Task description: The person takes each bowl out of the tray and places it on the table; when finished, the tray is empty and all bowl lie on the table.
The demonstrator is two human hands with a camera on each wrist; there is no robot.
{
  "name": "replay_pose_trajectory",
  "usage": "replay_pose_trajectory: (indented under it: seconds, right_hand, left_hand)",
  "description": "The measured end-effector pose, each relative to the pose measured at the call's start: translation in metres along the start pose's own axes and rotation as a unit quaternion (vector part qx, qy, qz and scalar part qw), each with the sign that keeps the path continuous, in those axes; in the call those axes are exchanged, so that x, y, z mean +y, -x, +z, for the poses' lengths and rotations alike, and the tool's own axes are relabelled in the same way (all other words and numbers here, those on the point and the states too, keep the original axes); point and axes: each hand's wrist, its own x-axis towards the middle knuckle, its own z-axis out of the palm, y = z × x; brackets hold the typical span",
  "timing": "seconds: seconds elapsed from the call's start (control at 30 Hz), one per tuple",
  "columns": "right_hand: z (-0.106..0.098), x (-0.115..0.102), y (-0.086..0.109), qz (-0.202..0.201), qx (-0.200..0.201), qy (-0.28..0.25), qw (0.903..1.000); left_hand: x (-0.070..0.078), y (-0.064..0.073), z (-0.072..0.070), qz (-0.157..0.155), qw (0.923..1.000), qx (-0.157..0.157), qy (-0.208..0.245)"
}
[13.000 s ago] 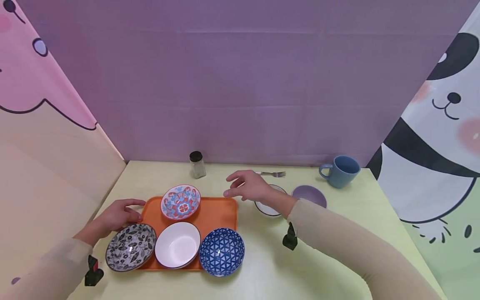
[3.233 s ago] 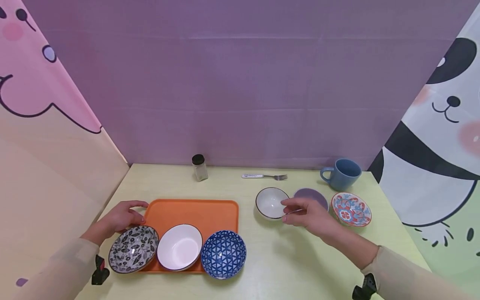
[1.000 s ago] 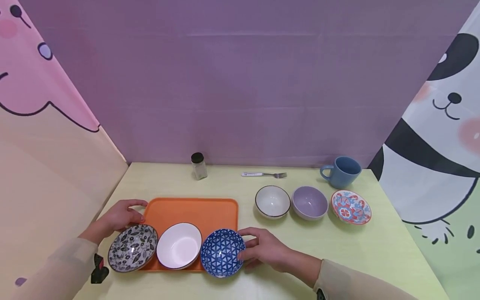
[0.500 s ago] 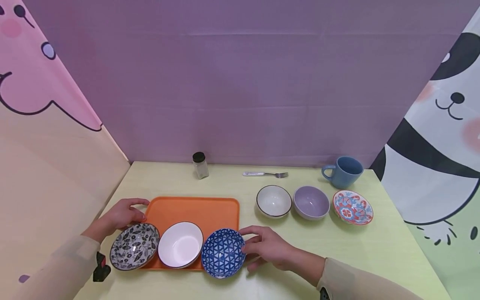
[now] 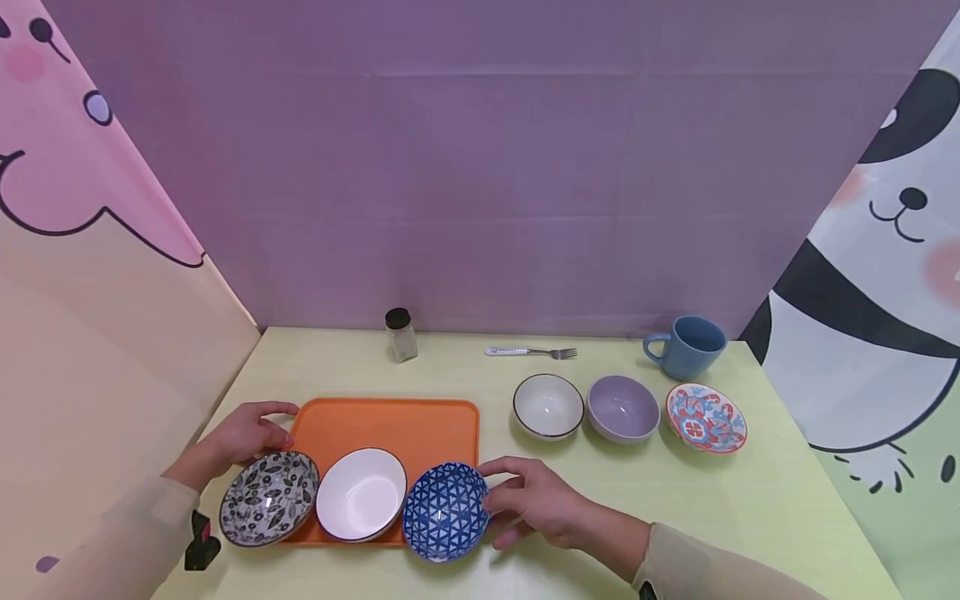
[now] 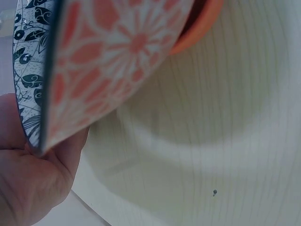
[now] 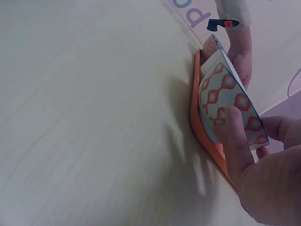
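My left hand is at the left edge of an orange tray, behind a black-and-white floral bowl. Its index finger and thumb lie by the tray edge; the other fingers are hidden. I cannot tell whether they grip the tray. In the left wrist view, the floral bowl's red-patterned outside partly covers the left hand. My right hand holds the right side of a blue triangle-patterned bowl; in the right wrist view, a finger presses its outside. Between these bowls sits a white bowl.
Right of the tray stand a dark-rimmed white bowl, a purple bowl and a red-and-blue patterned bowl. Along the back are a black-lidded jar, a fork and a blue mug. Walls border the table.
The red-and-blue bowl has gone from the tray to the table's right side. My right hand has come to the blue bowl, which now tips slightly. The left hand stays in place.
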Motion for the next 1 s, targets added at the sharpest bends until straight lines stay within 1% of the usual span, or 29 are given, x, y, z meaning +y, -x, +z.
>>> replay_pose_trajectory:
  seconds: [0.23,0.4,0.53,0.83,1.0]
  right_hand:
    - [-0.001,0.000,0.003,-0.003,0.008,-0.006,0.9999]
    - [-0.005,-0.007,0.007,-0.009,0.008,-0.012,0.9999]
    - [-0.009,-0.013,0.012,-0.014,0.007,-0.018,0.9997]
    - [-0.023,-0.021,0.026,-0.008,0.018,-0.028,0.9994]
    - [-0.033,-0.020,0.034,-0.008,0.023,-0.036,0.9990]
  left_hand:
    - [0.000,-0.004,0.000,-0.002,1.0000,0.003,-0.009]
    - [0.001,-0.003,-0.002,-0.001,0.9999,0.004,-0.012]
    - [0.003,-0.002,-0.002,-0.003,1.0000,0.004,-0.006]
    - [0.005,0.002,0.000,-0.005,0.9999,0.006,-0.013]
    - [0.004,0.002,0.001,-0.003,0.9999,0.005,-0.012]
